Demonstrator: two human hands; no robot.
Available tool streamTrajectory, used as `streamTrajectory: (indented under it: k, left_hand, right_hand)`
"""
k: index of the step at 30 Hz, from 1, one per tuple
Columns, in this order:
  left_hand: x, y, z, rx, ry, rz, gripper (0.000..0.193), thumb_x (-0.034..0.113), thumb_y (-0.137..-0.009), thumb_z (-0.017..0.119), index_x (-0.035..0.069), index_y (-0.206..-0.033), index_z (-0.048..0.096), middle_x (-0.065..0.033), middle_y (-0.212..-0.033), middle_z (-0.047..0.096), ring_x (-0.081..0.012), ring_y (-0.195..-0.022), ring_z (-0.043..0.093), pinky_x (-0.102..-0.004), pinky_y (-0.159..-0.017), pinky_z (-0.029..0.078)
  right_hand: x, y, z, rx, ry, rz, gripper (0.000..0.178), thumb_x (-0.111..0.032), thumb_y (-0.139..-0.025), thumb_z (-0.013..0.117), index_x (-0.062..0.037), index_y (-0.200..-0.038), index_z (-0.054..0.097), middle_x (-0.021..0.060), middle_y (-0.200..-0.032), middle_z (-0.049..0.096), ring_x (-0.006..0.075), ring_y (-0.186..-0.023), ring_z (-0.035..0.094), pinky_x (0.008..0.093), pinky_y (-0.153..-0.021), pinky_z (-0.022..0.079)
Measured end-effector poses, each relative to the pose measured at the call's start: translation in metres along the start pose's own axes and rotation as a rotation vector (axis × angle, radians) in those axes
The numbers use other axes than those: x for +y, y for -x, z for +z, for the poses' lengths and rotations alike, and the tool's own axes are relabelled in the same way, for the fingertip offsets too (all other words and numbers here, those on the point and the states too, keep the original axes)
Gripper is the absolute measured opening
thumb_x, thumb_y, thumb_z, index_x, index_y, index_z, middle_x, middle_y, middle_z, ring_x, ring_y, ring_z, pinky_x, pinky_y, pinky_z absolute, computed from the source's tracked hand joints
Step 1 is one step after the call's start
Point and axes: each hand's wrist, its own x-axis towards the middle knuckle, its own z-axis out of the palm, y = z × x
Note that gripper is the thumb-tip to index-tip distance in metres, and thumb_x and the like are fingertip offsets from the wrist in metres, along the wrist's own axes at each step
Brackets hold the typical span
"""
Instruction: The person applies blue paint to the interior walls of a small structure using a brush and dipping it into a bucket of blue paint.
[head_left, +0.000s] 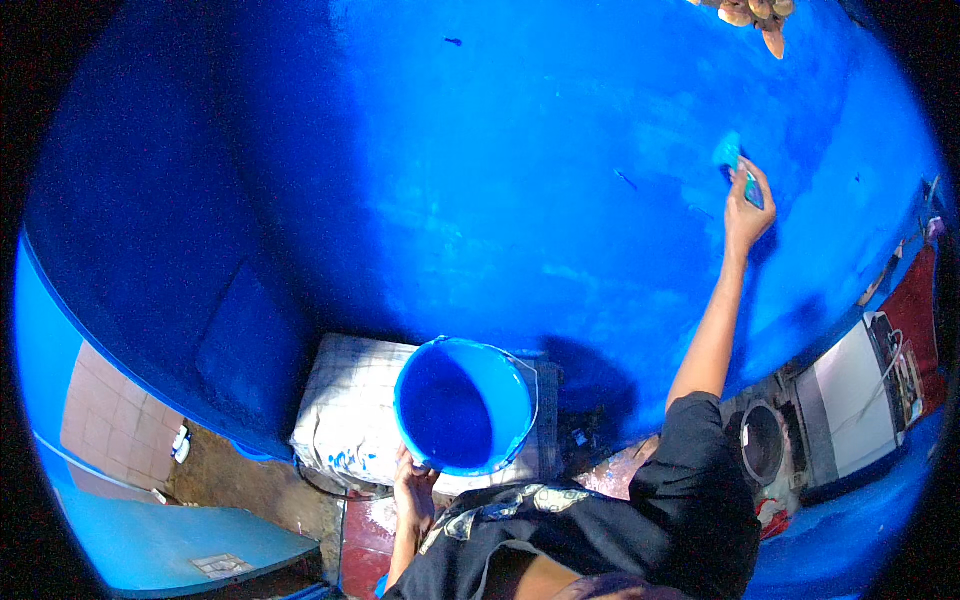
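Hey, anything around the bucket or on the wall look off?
Yes. Blue smears stain the near edge of the white covering beside the bucket, odd against its pale surface; they look like paint. The blue wall also has a small dark mark left of the right hand, too small to identify.

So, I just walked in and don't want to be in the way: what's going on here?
A person's right hand holds a paintbrush up at the blue wall, which shows patchy lighter and darker areas. The left hand grips a blue bucket at its near edge; the bucket is deep blue inside. A white bundle with blue marks shows behind it.
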Motion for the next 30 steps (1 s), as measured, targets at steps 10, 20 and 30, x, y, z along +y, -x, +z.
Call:
streamTrajectory:
  k: [10, 20, 30]
  left_hand:
    - [-0.001, -0.001, 0.0, 0.005, -0.007, 0.003, 0.048, 0.029, -0.09, 0.041, 0.011, -0.134, 0.043, -0.0085, -0.126, 0.052, -0.0265, -0.111, 0.053, -0.0462, -0.097, 0.039]
    - [-0.008, -0.01, -0.009, -0.013, -0.008, -0.005, 0.051, 0.023, -0.083, 0.045, 0.011, -0.133, 0.045, -0.0058, -0.12, 0.055, -0.0234, -0.103, 0.056, -0.0437, -0.092, 0.042]
    - [-0.006, -0.013, -0.012, -0.126, -0.023, 0.003, 0.052, 0.029, -0.088, 0.05, 0.014, -0.136, 0.039, -0.0042, -0.124, 0.054, -0.019, -0.108, 0.055, -0.0392, -0.093, 0.044]
  right_hand:
    - [-0.116, 0.085, 0.159, -0.352, -0.641, -0.036, 0.012, -0.006, -0.088, 0.063, 0.0038, -0.095, 0.066, 0.0095, -0.088, 0.069, 0.0148, -0.078, 0.067, 0.0257, -0.07, 0.053]
    - [0.022, 0.011, 0.011, 0.123, -0.061, 0.048, 0.012, -0.007, -0.083, 0.066, -0.0038, -0.093, 0.069, 0.0074, -0.093, 0.07, 0.0162, -0.084, 0.065, 0.0321, -0.076, 0.051]
    - [-0.074, 0.093, 0.102, -0.262, -0.689, 0.158, 0.008, -0.004, -0.083, 0.066, -0.0011, -0.09, 0.068, 0.0078, -0.088, 0.069, 0.0152, -0.08, 0.065, 0.0293, -0.07, 0.053]
